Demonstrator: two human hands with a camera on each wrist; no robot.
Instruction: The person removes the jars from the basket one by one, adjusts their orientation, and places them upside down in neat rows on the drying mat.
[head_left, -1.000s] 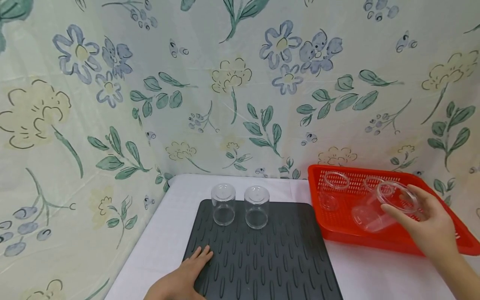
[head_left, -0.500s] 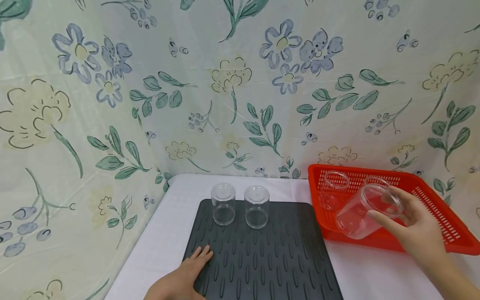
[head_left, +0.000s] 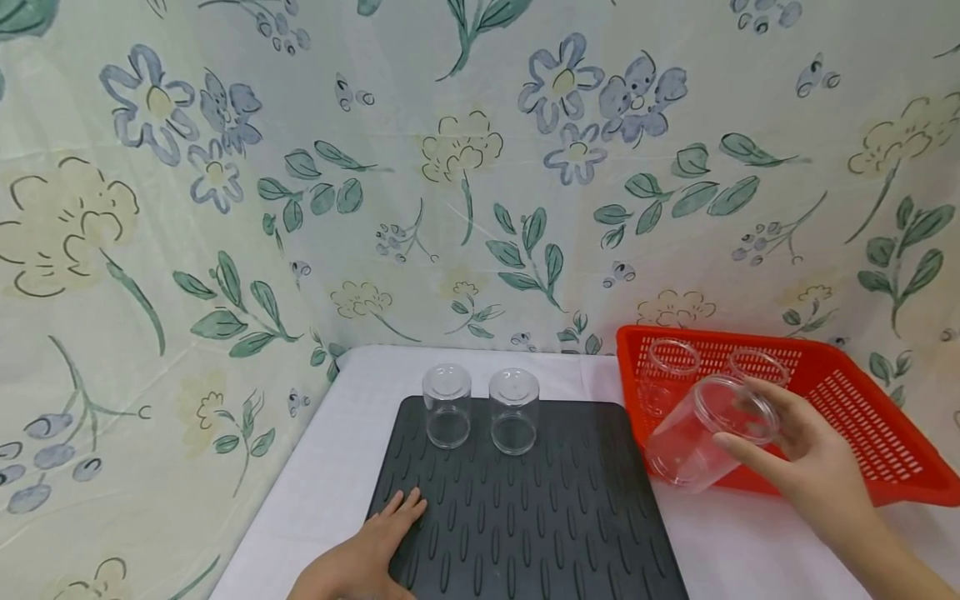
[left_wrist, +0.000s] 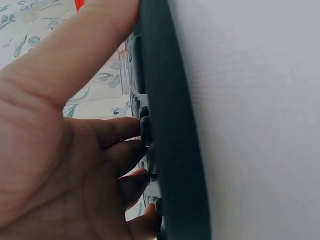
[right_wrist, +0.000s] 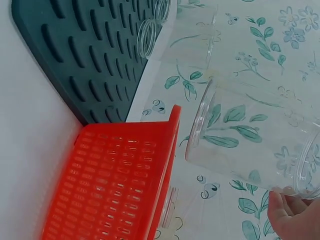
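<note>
My right hand [head_left: 817, 458] grips a clear cup [head_left: 693, 446] near its rim, thumb on the near side and fingers on the far side. The cup tilts, its base down and to the left, above the front left corner of the red basket [head_left: 892, 425]. On the left edge of a dark ridged mat [head_left: 570, 500] rests my left hand [head_left: 360, 550]; its fingertips touch the ridges in the left wrist view. Two more clear cups, one on the left [head_left: 447, 408] and one on the right [head_left: 513, 412], stand upside down at the mat's back.
Inside the basket are more clear cups, one at the back left [head_left: 672, 360] and another [head_left: 759, 367] partly hidden behind the held cup. A white cloth [head_left: 315, 467] covers the table. Floral fabric [head_left: 465, 208] hangs behind and at the left.
My right hand has carried the clear cup left and slightly down, from over the basket's middle to its front left corner. The left hand has stayed on the mat.
</note>
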